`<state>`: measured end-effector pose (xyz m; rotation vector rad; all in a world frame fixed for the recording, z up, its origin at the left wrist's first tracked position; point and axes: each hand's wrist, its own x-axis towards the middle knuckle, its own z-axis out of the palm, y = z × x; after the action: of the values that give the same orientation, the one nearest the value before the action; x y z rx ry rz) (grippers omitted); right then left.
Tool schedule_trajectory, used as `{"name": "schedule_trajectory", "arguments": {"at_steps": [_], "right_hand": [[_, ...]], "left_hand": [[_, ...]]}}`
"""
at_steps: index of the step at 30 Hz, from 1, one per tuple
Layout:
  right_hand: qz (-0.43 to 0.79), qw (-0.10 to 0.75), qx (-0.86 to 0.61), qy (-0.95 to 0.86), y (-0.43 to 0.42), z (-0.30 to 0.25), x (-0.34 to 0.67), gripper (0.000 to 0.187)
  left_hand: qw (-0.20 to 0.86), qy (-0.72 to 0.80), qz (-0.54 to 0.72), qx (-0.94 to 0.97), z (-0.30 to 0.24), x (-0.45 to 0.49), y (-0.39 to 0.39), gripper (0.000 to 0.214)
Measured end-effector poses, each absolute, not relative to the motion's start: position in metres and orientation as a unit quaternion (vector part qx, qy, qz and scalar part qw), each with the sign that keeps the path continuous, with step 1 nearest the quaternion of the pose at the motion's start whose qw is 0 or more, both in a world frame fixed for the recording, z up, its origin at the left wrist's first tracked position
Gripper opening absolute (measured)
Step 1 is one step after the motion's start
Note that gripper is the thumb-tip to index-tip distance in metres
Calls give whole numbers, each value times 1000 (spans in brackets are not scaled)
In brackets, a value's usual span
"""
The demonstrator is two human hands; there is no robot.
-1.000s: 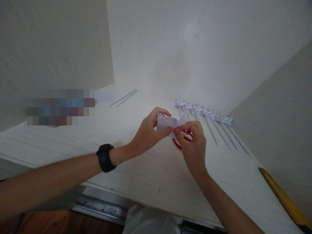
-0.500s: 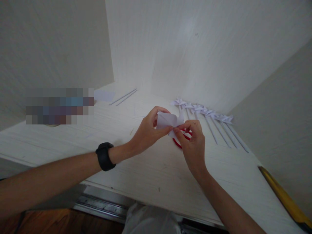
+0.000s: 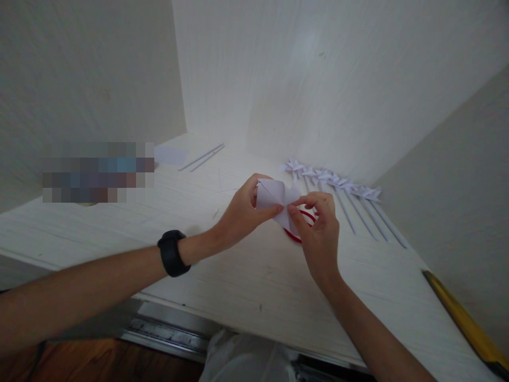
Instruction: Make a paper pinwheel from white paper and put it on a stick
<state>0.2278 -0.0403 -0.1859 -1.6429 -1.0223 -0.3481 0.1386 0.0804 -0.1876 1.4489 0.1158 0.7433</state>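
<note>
My left hand (image 3: 248,204), with a black band on its wrist, grips a small white paper piece (image 3: 271,194) with creased, curved flaps. The thumb presses near the middle of the paper; the other fingers are partly hidden behind it. From the right, my right hand (image 3: 318,225) pinches the same paper between thumb and forefinger. Red loops of what look like scissors (image 3: 293,237) lie on the table under the paper, mostly covered by it and my right hand. Just beyond are several white paper pinwheels (image 3: 318,175) on thin sticks, laid in a row.
Two thin white sticks (image 3: 202,157) and a flat paper sheet (image 3: 170,155) lie at the back left of the white table (image 3: 222,286). A blurred-out patch (image 3: 97,172) covers something farther left. A long yellow and black tool (image 3: 461,318) lies along the right edge. Walls enclose the back.
My right hand has shifted slightly right, away from the paper's middle, and the flaps look more spread. My left hand has barely moved.
</note>
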Motion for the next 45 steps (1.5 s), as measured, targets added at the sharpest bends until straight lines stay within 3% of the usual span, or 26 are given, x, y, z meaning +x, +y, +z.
{"name": "schedule_trajectory", "arguments": {"at_steps": [7,16,23,29,45], "right_hand": [[-32,630,-681,-372,-40,-192,236,38],[221,671,-610,-360,-37,-188,232,30],[219,674,-624,-329,-37,-189,234,23],[211,650,-654,-326,-37,-190,235,29],[201,656,-651,-325,-37,-189,233,26]], "left_hand": [[708,61,317,628,-184,138,79,37],[716,62,310,622,-182,138,78,35],[673,76,313,665,-183,138,79,35],[627,92,325,702,-183,136,80,34],[596,99,333,724,-185,136,80,36]]}}
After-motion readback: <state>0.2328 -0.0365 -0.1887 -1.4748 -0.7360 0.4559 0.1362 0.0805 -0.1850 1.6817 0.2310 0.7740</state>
